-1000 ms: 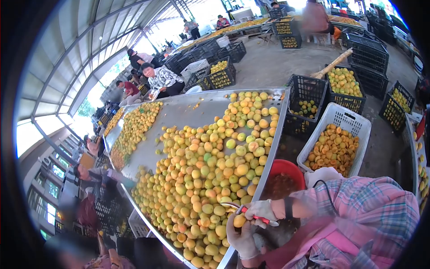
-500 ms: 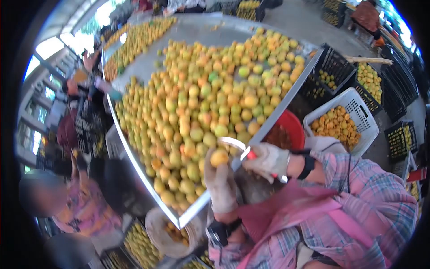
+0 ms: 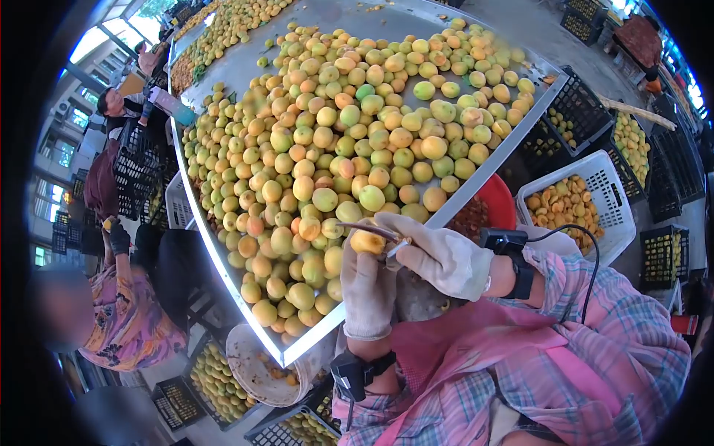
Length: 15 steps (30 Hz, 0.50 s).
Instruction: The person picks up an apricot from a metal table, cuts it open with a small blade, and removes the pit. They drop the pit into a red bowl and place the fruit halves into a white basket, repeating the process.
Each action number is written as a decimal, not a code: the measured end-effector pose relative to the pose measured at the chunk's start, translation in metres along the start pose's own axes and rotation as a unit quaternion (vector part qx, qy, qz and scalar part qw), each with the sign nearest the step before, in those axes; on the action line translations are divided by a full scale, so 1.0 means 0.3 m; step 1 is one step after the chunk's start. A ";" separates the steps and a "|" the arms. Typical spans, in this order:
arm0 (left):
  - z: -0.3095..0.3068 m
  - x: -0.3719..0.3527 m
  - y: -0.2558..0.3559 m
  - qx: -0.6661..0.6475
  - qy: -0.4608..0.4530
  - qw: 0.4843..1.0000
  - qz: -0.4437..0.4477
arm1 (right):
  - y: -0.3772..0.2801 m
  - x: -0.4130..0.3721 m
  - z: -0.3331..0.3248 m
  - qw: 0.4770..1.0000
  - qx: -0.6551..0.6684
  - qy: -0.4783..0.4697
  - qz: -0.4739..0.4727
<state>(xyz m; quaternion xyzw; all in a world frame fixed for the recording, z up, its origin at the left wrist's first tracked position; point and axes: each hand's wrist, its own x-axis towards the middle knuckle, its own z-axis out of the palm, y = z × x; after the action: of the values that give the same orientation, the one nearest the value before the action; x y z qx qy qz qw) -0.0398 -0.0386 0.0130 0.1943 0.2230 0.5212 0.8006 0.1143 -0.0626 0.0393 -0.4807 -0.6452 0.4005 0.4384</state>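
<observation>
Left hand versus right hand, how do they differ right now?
The left hand grips a yellow-orange fruit, fingers pointing up; the right hand holds a curved blade against that fruit, reaching in from the right. The right hand's wrist device trails a black cable; the left hand's wrist device shows none. Both are gloved in pale fabric.

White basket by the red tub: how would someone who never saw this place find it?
Start at the big metal table heaped with yellow fruit. Off its right edge sits a round red plastic tub, and beside that the white plastic lattice basket. Its neighbours are black crates; it alone is white, filled with deeper orange fruit.
</observation>
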 end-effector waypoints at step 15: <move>-0.008 0.052 -0.046 0.118 -0.071 0.990 0.003 | 0.005 -0.024 -0.072 0.992 -0.090 -0.054 0.072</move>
<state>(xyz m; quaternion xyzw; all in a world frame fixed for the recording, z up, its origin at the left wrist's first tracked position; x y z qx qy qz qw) -0.0252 -0.0293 0.0012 0.3248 0.2253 0.4784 0.7842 0.1364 -0.0673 0.0428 -0.5409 -0.6655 0.3963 0.3279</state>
